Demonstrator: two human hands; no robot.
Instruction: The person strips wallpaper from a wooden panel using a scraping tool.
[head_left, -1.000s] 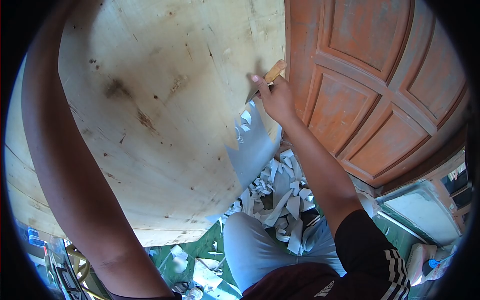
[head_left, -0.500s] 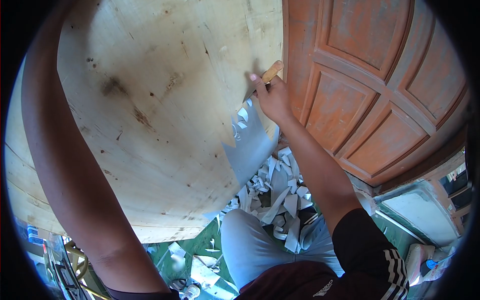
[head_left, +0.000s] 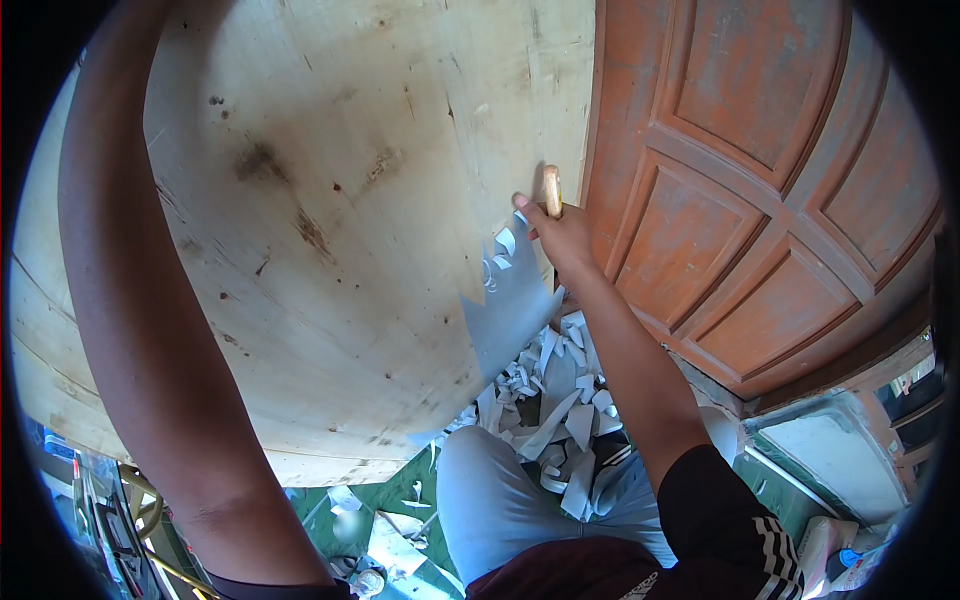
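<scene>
In the head view my right hand (head_left: 562,238) is closed around a wooden-handled scraper (head_left: 553,190), its handle pointing up and its blade mostly hidden by the fingers. The hand is at the right edge of a large pale wooden panel (head_left: 350,260) with knots and dark stains. Just below it, a ragged patch of grey-white sheet (head_left: 510,310) still clings to the wood, with curled strips at its upper edge. My left arm stretches up along the left side of the panel, and its hand lies outside the picture.
A reddish-brown panelled door (head_left: 690,220) stands at the right. Torn strips (head_left: 560,420) lie heaped beside my legs, with more scraps (head_left: 395,545) on the green floor (head_left: 420,470). Tools and tubing (head_left: 125,520) are at lower left, a bag (head_left: 820,545) at lower right.
My right hand has moved down a little along the panel edge, and the scraper's handle has turned from slanting right to nearly upright. The whole view has shifted slightly.
</scene>
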